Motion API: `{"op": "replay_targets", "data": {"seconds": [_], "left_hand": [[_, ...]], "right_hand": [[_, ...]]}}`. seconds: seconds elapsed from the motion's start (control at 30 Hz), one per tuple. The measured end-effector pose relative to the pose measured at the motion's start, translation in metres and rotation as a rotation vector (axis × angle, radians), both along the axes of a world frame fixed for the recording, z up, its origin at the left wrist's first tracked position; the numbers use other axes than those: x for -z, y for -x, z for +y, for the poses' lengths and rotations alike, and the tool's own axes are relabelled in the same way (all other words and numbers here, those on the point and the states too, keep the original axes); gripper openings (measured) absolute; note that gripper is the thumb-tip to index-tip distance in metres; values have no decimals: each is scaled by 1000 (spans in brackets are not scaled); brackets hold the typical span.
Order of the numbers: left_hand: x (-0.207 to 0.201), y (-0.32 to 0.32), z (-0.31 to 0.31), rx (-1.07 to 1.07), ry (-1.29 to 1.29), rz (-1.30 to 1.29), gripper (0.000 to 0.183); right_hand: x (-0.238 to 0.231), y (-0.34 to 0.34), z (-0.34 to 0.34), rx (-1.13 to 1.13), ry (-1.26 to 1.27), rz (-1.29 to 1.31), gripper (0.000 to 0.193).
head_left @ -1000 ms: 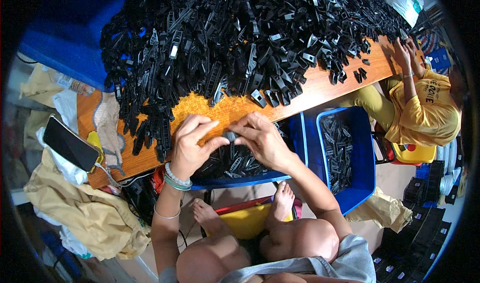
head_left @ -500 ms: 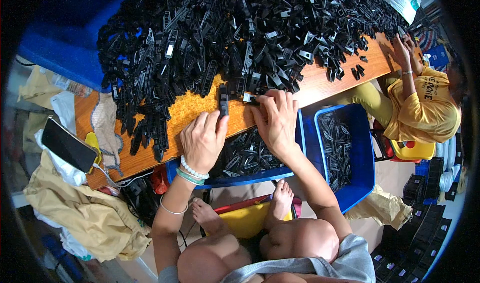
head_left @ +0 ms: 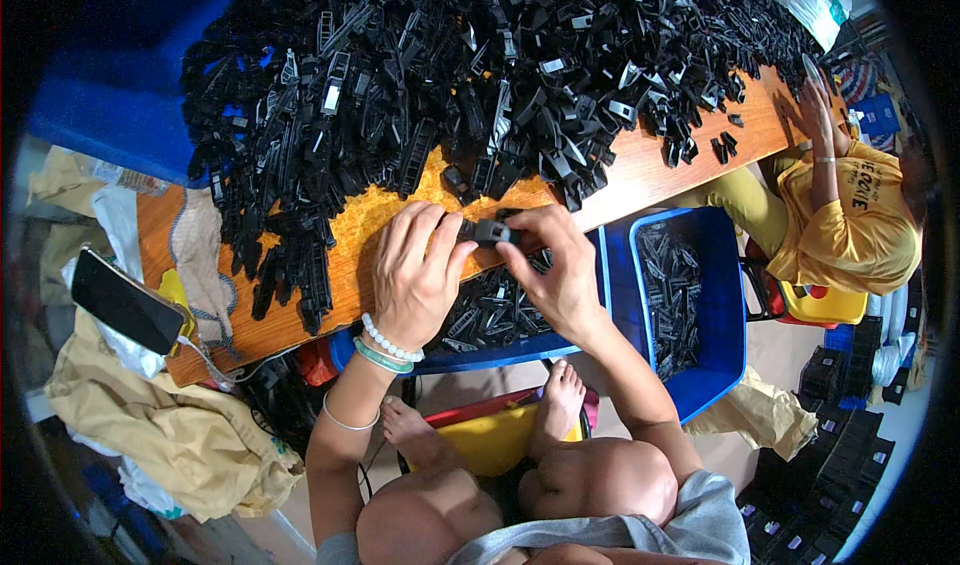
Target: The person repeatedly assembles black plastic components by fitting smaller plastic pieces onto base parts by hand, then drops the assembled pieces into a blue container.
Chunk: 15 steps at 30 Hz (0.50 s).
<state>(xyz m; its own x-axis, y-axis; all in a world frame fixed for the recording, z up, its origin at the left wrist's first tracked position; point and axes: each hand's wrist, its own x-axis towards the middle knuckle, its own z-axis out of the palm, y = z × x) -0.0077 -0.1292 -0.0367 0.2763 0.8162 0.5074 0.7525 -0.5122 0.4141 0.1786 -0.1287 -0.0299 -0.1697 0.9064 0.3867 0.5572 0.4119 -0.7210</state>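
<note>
Over the table's near edge my two hands meet at a small black plastic part (head_left: 491, 232). My left hand (head_left: 415, 270) grips one end, its fingers bent and covering much of the piece. On the other end, the thumb and fingers of my right hand (head_left: 562, 270) are closed around it. Whether this is one part or two pieces pressed together, I cannot tell. Beyond my hands a large heap of black plastic parts (head_left: 400, 95) covers most of the wooden table (head_left: 640, 170).
Below the table edge stand a blue bin (head_left: 530, 348) and, right of it, another blue bin (head_left: 715, 365), both holding black parts. A phone (head_left: 125, 300) leans at the left near a cloth (head_left: 203, 255). A co-worker in a yellow shirt (head_left: 850, 205) sits at the right.
My left hand has brought the black part rightward from upright to lying sideways. My right hand has come off the table and now closes on its other end.
</note>
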Motion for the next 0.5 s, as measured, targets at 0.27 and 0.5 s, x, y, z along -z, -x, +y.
{"op": "replay_targets", "data": {"seconds": [0.27, 0.5], "left_hand": [[4, -5, -4, -28, -16, -138, 34], [-1, -7, -6, 45, 44, -240, 27]], "right_hand": [[-7, 0, -8, 18, 78, -2, 25], [2, 15, -5, 64, -8, 7, 24]]}}
